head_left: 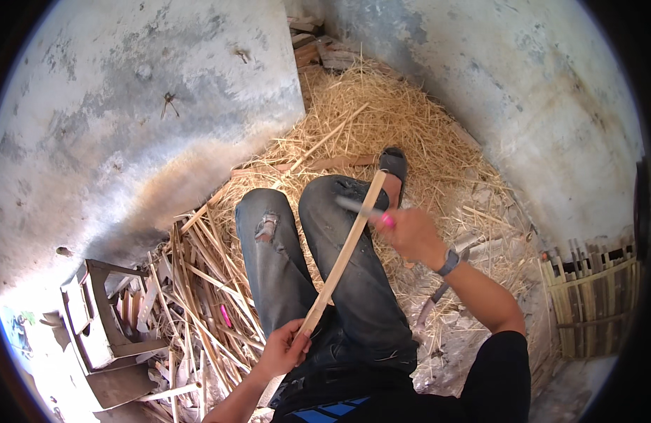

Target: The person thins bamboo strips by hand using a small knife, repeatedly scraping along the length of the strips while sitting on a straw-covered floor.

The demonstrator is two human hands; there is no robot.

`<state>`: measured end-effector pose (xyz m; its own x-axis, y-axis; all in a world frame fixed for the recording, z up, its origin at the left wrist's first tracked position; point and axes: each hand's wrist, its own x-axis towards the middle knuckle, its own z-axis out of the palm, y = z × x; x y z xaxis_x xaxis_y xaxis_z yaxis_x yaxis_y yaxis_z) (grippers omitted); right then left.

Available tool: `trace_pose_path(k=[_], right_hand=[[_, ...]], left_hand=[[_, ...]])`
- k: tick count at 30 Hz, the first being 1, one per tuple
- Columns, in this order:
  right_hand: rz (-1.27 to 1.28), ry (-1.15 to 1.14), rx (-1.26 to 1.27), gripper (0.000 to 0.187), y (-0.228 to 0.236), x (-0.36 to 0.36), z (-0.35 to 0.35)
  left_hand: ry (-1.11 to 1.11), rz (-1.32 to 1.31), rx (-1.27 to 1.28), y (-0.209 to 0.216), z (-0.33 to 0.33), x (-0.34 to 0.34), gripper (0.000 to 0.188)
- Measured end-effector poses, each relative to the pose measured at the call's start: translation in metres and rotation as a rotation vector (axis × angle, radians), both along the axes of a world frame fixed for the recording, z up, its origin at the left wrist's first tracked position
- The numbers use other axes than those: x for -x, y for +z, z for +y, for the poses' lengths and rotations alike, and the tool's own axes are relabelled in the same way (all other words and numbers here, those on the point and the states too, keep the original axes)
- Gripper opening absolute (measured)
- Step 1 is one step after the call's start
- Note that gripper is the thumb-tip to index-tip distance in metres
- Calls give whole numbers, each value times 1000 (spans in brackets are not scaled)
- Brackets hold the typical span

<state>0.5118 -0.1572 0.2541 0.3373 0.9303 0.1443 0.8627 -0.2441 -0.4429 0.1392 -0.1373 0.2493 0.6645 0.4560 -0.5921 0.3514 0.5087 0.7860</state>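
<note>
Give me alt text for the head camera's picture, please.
A seated person's left fingers grip a pale strip slanting over the right leg; the right fingers hold a blurred blade over it. Straw lies ahead, sticks at left.

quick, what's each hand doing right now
Left hand: closed, holding a long pale strip.
Right hand: closed, holding a pink-handled knife, its blade blurred.

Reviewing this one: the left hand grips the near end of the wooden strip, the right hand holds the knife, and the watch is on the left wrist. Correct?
Not quite: the head view shows the watch on the right wrist. The rest stands.
</note>
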Motion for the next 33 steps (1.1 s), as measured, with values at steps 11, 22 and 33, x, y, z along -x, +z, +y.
trace_pose_path(k=[11,22,33], right_hand=[[-166,7,-6,60,-22,-49,11],[-239,-486,41,54,-39,-160,3],[233,-149,-77,61,3,-21,15]], left_hand=[[1,99,-110,9,-9,16,31],[-71,131,-222,-10,-28,35,28],[-69,137,-345,0,-15,17,29]])
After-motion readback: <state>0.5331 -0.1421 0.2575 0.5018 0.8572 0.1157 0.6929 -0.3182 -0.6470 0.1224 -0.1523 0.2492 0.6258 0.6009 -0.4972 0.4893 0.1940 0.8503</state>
